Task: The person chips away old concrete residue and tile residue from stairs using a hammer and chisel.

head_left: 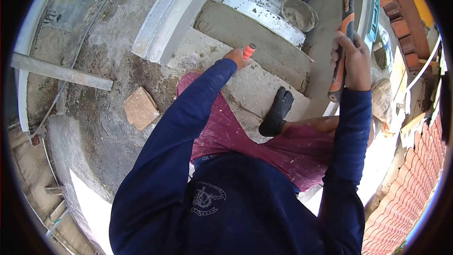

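My right hand (356, 61) is wrapped round the black and orange handle of a hammer (348, 23), which is raised at the right with its metal head at the top. In my left hand (238, 59) is a red-handled tool (249, 51) with a dark end cap pointing up. The rest of that tool is hidden behind the hand. Below my left hand lies a concrete step (203, 47), and past it is a grey, wet-looking mortar surface (255, 40).
White, splattered steps (264, 19) rise beyond the mortar, with a bucket (299, 14) beside them. A foot in a black sock (278, 113) rests on the step. Square tiles (141, 108) and a long bar (61, 71) lie left. Roof tiles (410, 184) show right.
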`<state>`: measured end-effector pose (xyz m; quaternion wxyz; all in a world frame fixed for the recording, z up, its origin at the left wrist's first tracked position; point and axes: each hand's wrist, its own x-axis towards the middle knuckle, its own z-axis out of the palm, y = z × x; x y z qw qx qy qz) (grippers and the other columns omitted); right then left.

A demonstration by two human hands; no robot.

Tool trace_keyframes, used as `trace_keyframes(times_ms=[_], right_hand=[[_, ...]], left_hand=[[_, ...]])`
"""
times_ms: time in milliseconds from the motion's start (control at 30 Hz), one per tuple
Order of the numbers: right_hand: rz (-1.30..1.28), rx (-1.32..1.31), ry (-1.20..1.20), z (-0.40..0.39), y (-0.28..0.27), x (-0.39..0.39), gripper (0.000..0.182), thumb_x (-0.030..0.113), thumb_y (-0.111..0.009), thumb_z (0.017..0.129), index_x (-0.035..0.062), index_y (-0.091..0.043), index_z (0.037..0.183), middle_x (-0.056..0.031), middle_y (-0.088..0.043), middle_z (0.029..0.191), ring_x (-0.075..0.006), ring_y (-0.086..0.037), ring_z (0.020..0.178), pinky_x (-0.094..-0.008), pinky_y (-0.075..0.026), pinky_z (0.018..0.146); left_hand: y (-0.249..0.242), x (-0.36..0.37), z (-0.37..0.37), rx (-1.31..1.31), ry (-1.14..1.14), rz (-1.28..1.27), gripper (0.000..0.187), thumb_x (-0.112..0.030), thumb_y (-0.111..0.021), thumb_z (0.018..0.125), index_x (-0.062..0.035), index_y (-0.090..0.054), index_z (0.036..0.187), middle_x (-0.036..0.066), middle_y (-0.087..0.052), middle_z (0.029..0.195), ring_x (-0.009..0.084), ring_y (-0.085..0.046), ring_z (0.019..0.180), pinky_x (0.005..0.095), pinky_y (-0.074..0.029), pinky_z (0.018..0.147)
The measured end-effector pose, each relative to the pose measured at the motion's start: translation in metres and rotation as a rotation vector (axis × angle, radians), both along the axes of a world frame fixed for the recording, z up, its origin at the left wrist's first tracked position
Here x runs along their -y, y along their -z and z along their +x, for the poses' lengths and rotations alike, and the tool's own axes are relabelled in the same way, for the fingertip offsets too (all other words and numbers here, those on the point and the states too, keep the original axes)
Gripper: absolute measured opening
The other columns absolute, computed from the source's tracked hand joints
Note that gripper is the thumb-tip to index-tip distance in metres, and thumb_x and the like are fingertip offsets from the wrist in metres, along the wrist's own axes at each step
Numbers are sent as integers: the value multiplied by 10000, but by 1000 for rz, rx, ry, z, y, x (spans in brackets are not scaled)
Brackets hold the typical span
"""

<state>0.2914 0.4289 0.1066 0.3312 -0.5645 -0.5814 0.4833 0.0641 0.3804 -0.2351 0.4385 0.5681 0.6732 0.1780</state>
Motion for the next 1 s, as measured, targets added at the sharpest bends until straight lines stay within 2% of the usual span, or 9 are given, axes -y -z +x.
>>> trace_keyframes(times_ms=[200, 333, 400, 600, 733, 867, 900, 967, 1000], right_hand=[[456, -143, 253, -29, -42, -60, 222, 221, -578, 966, 19, -525, 893, -50, -560, 695, -133, -554, 546, -275, -454, 463], [605, 623, 79, -34, 148, 0, 253, 186, -594, 898, -59, -537, 925, -203, -601, 718, -305, -634, 659, -417, -510, 666], [-522, 306, -271, -26, 166, 37, 185, 142, -601, 898, -35, -555, 924, -130, -580, 655, -212, -584, 500, -379, -466, 471], [-5, 278, -190, -8, 30, -26, 167, 145, -612, 933, 2, -545, 879, 9, -479, 596, -81, -458, 420, -257, -369, 384], [469, -60, 141, -26, -52, -88, 209, 194, -630, 909, 30, -530, 826, -36, -557, 644, -111, -513, 469, -276, -433, 443], [381, 271, 257, -63, 64, -29, 168, 147, -588, 891, -9, -531, 865, -94, -611, 730, -157, -649, 655, -293, -503, 556], [608, 680, -114, -27, 159, -8, 157, 122, -592, 854, -16, -517, 856, -122, -620, 720, -168, -662, 637, -327, -504, 538], [-428, 419, -292, -25, 164, 29, 123, 88, -601, 836, 22, -498, 827, -75, -542, 619, -166, -560, 469, -345, -450, 442], [-389, 451, -345, -14, 163, 29, 136, 88, -602, 838, 30, -482, 811, -47, -512, 613, -153, -525, 455, -335, -429, 426]], left_hand=[[8, 9, 9, 81, -103, 50, 425, -365, -706, 805, -39, -646, 1071, 200, -678, 1048, 355, -640, 1018, 421, -506, 886], [5, 13, 9, 104, -128, 58, 406, -345, -703, 810, -34, -645, 1065, 196, -679, 1037, 357, -641, 1007, 423, -506, 877], [10, 12, 10, 152, -134, 58, 399, -337, -699, 814, -31, -644, 1064, 197, -678, 1032, 359, -641, 1002, 424, -506, 876], [24, 11, 11, 151, -129, 98, 373, -323, -688, 816, -28, -635, 1038, 202, -674, 1034, 361, -638, 1001, 425, -505, 872], [23, 15, 13, 144, -146, 127, 359, -317, -680, 819, -15, -630, 1006, 210, -676, 994, 376, -641, 969, 429, -508, 848], [7, 7, 7, 90, -116, 118, 362, -327, -670, 824, -10, -628, 993, 225, -673, 965, 393, -641, 944, 440, -508, 830], [3, 8, 6, 63, -84, 82, 362, -328, -674, 820, -18, -630, 1001, 225, -675, 969, 393, -642, 954, 448, -509, 837], [2, 9, 13, 20, -85, 67, 369, -334, -680, 816, -29, -630, 1017, 224, -677, 982, 391, -639, 973, 459, -507, 853], [7, 6, 17, 0, -134, 90, 376, -339, -682, 815, -33, -628, 1026, 223, -677, 989, 390, -636, 983, 462, -504, 861]])
